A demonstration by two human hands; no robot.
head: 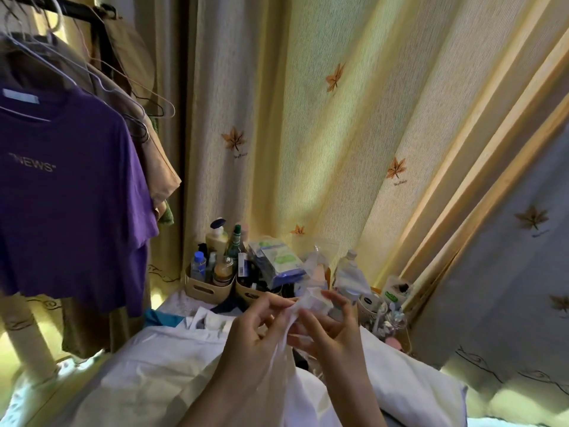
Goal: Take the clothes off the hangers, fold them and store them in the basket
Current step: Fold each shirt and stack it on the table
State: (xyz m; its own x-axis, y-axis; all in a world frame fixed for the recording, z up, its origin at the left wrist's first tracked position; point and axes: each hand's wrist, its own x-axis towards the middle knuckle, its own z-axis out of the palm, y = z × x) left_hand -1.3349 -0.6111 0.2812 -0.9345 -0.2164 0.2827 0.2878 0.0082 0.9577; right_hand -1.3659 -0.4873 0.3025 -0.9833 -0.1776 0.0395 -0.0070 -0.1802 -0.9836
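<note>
A white garment lies spread over the bed below me. My left hand and my right hand are raised close together above it, and each pinches a raised edge of the white cloth between fingers and thumb. On the left, a purple T-shirt printed "NEWS" hangs on a white hanger from a dark rail. Beige and brown clothes hang behind it on thin wire hangers. No basket for clothes shows in this view.
Two small beige bins packed with bottles and toiletry packs stand against the yellow leaf-print curtain. More jars and bottles crowd the right. A white pillow lies to my right on the bed.
</note>
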